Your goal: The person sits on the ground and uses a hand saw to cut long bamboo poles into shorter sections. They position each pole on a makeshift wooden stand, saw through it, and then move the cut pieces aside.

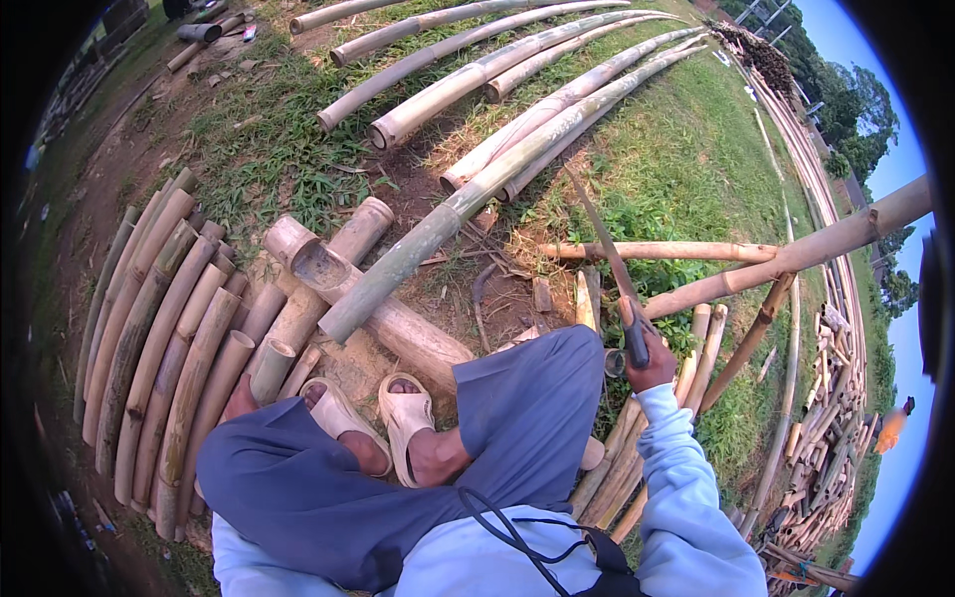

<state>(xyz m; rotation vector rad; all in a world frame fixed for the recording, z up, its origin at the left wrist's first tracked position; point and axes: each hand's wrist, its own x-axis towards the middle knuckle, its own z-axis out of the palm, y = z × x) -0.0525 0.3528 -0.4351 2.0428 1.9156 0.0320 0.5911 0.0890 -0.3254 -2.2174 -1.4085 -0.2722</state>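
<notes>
A handsaw with a long, tapering blade (pixel 600 224) and a dark handle is in my right hand (pixel 652 363), its fingers wrapped round the handle. The blade points up and away, apart from the bamboo. My left hand (pixel 240 400), partly hidden by my trouser leg, is against the side of a short cut bamboo piece (pixel 271 372) and seems to grip it. Ahead of my feet, a long greenish bamboo pole (pixel 413 254) rests across a thick notched bamboo log (pixel 403 323), its near end jutting past the log.
Several cut bamboo lengths (pixel 159 338) lie side by side at my left. Long poles (pixel 477 75) spread over the grass ahead. On the right stand a propped bamboo frame (pixel 796 244) and more lengths (pixel 619 463). Farther right is a heap of pieces (pixel 831 398).
</notes>
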